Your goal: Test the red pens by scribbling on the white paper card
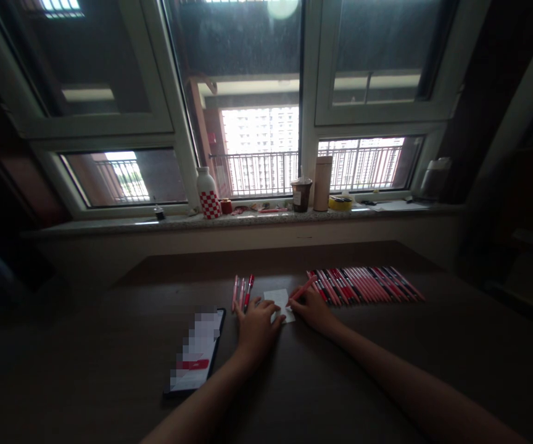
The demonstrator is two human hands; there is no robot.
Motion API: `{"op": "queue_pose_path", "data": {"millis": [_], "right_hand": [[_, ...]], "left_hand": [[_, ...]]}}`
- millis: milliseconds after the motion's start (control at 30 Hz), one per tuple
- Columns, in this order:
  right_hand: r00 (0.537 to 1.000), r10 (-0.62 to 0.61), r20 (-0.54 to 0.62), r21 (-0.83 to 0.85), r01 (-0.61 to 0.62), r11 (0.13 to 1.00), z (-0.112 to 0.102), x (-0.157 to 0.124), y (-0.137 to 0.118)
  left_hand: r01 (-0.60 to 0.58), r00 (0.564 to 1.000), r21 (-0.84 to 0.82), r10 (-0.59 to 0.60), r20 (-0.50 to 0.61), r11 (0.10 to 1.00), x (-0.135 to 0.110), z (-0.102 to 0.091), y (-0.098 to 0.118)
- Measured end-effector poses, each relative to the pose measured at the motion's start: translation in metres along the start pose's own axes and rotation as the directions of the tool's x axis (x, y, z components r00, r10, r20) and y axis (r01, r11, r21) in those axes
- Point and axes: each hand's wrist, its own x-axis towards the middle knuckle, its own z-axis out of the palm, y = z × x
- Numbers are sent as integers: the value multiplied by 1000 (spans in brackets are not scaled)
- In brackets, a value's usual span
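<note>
My right hand [315, 309] is closed around a pink pen [304, 287], its tip down at the right edge of a small white sheet of paper [276, 297]. Flat on the table, my left hand [258, 322] has its fingers spread, some of them resting on the left part of the paper. Just beyond the left fingers lie a few pens [242, 291], pink and red, side by side. To the right of the paper stretches a long row of pens [363, 285] in pink, red and black, partly hidden behind my right hand.
A phone [197, 351] with a lit, blurred screen lies left of my left forearm on the dark table [109, 345]. Along the windowsill stand a checkered bottle [209, 196], a drink cup [301, 196], a tall tan cylinder [322, 184] and a yellow tape roll [340, 203].
</note>
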Motion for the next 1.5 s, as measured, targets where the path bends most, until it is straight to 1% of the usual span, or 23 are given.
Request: {"op": "queue_pose_path", "data": {"millis": [333, 533, 800, 1300, 1500], "right_hand": [[1000, -2, -27, -14, 2, 1000, 0, -1, 0], [1000, 6, -23, -7, -6, 1000, 0, 0, 0], [999, 3, -32, -2, -3, 1000, 0, 0, 2], [997, 23, -75, -54, -27, 998, 0, 0, 3], [995, 28, -99, -58, -34, 998, 0, 0, 2]], "left_hand": [[-7, 1000, -3, 7, -9, 1000, 0, 1, -1], [6, 1000, 3, -6, 5, 1000, 0, 0, 0], [-4, 1000, 5, 4, -1, 1000, 0, -1, 1], [-2, 1000, -5, 1, -12, 1000, 0, -1, 0], [6, 1000, -17, -6, 6, 1000, 0, -2, 1]]}}
